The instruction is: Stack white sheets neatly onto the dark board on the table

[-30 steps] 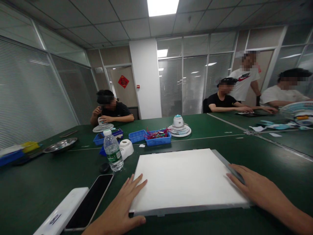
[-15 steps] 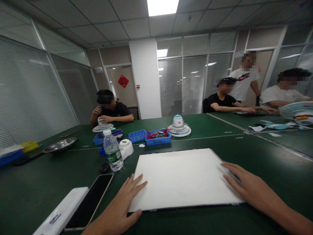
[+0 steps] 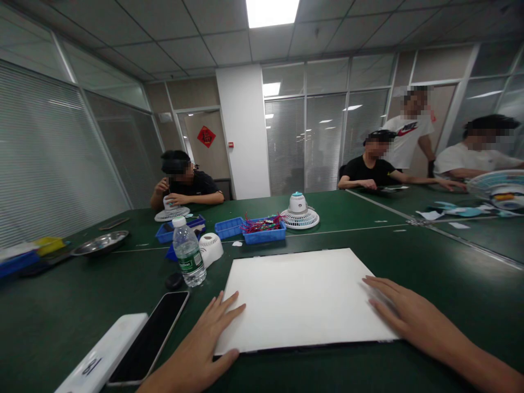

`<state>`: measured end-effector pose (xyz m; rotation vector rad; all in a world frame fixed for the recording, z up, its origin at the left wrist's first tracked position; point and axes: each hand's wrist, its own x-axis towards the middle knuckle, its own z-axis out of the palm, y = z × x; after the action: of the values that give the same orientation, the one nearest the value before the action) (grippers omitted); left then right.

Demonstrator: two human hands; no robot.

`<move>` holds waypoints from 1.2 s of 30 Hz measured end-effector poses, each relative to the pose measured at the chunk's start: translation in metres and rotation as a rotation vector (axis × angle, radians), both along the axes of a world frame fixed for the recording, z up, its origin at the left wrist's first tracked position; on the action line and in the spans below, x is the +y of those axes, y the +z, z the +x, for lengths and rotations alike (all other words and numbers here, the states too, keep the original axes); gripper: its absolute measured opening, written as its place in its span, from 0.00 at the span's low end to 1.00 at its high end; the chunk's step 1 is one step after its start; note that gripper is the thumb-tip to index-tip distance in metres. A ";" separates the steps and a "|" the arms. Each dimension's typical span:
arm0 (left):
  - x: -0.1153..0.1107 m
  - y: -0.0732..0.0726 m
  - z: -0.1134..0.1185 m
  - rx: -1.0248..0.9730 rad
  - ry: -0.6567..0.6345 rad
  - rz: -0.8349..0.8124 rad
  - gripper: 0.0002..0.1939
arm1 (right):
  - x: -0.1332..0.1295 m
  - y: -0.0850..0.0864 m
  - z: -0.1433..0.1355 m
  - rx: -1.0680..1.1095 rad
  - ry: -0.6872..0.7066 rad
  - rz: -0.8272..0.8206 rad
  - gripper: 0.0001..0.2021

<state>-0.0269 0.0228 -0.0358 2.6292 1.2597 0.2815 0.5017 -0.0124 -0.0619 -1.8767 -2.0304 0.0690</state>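
A flat white panel [image 3: 303, 300] with a thin dark edge lies on the green table in front of me. My left hand [image 3: 213, 338] rests at its left edge, fingers spread, fingertips on the white surface and thumb by the near left corner. On the other side, my right hand [image 3: 405, 308] lies over the right edge with fingers stretched out, fingertips on the panel. Neither hand is wrapped around anything. Left of my left hand are a dark-screened phone [image 3: 151, 338] and a white box [image 3: 102, 355] with a handwritten number.
A water bottle [image 3: 189, 254] stands behind the phone, beside a white housing [image 3: 212, 248]. Farther back are a blue tray of red wires [image 3: 265, 233] and a small fan [image 3: 299, 213]. A metal dish [image 3: 102, 243] lies left. Several people are around the table.
My right hand has shifted slightly left over the panel's right edge. My left hand has hardly moved. Across the table at right, a person in black has drawn one hand back.
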 end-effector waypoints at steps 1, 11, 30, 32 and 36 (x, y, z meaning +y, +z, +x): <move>0.000 0.001 0.000 0.007 -0.001 0.000 0.37 | 0.000 0.000 -0.001 -0.006 0.009 -0.004 0.32; -0.001 0.004 0.003 0.017 0.015 0.017 0.35 | -0.003 0.007 -0.009 -0.002 0.023 0.016 0.31; -0.005 0.006 0.018 0.175 0.128 -0.040 0.47 | 0.006 0.000 0.009 0.281 -0.247 -0.073 0.40; -0.006 0.010 0.021 0.190 0.140 -0.078 0.48 | 0.008 0.002 0.009 0.370 -0.264 -0.080 0.38; -0.006 0.011 0.020 0.192 0.160 -0.125 0.50 | 0.011 0.014 0.014 0.546 -0.297 -0.046 0.33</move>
<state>-0.0065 0.0173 -0.0246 2.5013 1.4996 -0.0267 0.5156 -0.0014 -0.0478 -1.9016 -1.3874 0.4936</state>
